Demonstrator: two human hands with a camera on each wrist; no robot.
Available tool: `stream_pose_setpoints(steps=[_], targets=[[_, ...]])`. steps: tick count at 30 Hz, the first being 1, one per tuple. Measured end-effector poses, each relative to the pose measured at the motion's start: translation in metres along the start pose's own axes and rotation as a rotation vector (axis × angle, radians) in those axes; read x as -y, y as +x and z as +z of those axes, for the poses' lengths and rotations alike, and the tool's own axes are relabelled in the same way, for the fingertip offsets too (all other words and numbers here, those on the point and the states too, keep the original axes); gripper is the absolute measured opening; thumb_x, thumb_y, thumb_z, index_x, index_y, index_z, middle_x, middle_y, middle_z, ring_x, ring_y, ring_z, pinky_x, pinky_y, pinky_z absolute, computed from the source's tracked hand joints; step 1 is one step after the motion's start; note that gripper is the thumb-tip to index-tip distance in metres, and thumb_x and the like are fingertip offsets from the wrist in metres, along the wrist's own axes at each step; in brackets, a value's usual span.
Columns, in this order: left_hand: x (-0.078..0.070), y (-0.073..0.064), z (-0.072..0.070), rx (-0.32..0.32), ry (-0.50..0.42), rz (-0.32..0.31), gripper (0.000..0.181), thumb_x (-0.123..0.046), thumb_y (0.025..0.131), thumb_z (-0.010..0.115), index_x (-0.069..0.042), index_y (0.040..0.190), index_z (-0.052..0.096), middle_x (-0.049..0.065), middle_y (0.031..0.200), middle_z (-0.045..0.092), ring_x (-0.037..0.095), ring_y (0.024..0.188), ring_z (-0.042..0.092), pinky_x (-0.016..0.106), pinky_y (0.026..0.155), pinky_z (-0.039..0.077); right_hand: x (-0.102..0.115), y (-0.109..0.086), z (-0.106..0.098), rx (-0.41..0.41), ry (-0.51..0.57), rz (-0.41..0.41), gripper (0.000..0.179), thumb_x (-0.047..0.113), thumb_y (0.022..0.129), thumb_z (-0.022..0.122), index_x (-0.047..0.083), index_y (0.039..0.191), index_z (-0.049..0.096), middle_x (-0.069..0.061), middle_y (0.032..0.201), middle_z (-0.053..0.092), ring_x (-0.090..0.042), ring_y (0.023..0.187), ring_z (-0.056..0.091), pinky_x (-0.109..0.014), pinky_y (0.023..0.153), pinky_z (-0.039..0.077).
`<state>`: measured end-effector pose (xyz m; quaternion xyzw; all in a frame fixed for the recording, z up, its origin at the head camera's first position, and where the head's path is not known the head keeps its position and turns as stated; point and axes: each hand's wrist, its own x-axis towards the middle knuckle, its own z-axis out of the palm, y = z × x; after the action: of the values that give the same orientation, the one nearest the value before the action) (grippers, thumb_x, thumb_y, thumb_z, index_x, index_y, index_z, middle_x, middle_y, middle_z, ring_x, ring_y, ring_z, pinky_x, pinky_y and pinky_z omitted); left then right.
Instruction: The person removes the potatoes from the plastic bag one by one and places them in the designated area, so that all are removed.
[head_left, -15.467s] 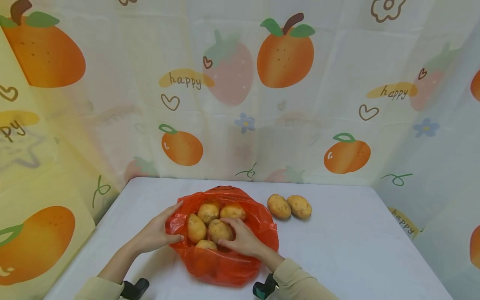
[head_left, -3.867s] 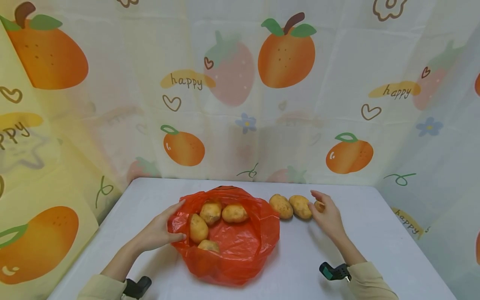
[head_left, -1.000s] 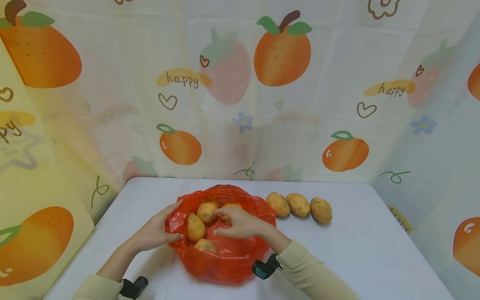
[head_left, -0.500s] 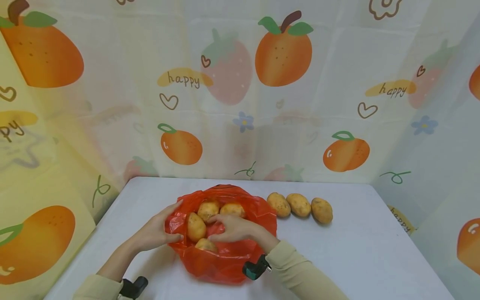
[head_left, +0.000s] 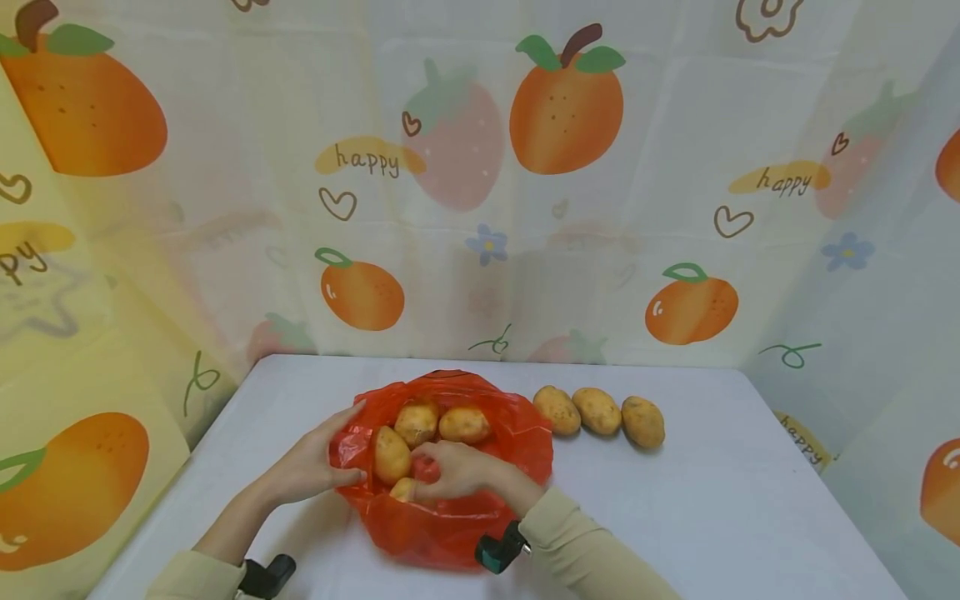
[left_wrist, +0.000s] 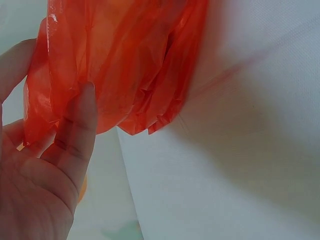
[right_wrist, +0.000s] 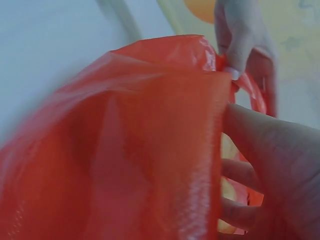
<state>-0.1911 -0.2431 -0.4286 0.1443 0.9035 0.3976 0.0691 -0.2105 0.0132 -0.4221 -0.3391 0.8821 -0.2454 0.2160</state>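
Note:
A red plastic bag [head_left: 450,533] stands on the table with its mouth spread wide. Inside it lie several potatoes: one at the back left [head_left: 417,422], another at the back right [head_left: 465,424], one on the left [head_left: 392,455] and one at the front [head_left: 402,490]. My left hand [head_left: 318,462] holds the bag's left rim, thumb [left_wrist: 80,117] against the outer plastic. My right hand [head_left: 461,471] reaches down into the bag, its thumb overlapping the front potato, red plastic showing between thumb and fingers. In the right wrist view, the bag's wall partly hides the right hand [right_wrist: 280,165].
Right of the bag, a row of three potatoes lies on the white table: a near one [head_left: 557,410], a middle one [head_left: 597,411] and an outer one [head_left: 643,422]. A fruit-print curtain [head_left: 570,292] hangs behind the table [head_left: 712,500].
Against the oldest frame, the bag's middle potato is gone and a third lies in the row outside. Lately my right hand has left the row, entered the bag and lowered toward the front potato.

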Motion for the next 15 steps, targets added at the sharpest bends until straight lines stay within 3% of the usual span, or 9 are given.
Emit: stream_pose_setpoints(steps=[7,15], targets=[[0.0,0.0,0.0,0.004,-0.017,-0.003,0.093,-0.024,0.07,0.079,-0.015,0.146,0.026,0.016,0.146,0.03,0.041,0.125,0.037,0.044,0.084,0.052,-0.002,0.002,0.008,0.022,0.013,-0.061,0.052,0.038,0.085,0.064,0.013,0.129,0.049,0.004,0.109,0.059,-0.005,0.088,0.051,-0.018,0.081,0.047],[0.0,0.0,0.001,-0.004,0.009,0.005,0.093,-0.025,0.07,0.079,-0.015,0.146,0.026,0.017,0.146,0.03,0.041,0.126,0.036,0.048,0.087,0.05,-0.003,0.002,0.013,0.046,-0.056,-0.174,0.047,0.031,0.087,0.061,0.015,0.13,0.049,0.007,0.118,0.055,-0.005,0.103,0.05,-0.022,0.095,0.042]])
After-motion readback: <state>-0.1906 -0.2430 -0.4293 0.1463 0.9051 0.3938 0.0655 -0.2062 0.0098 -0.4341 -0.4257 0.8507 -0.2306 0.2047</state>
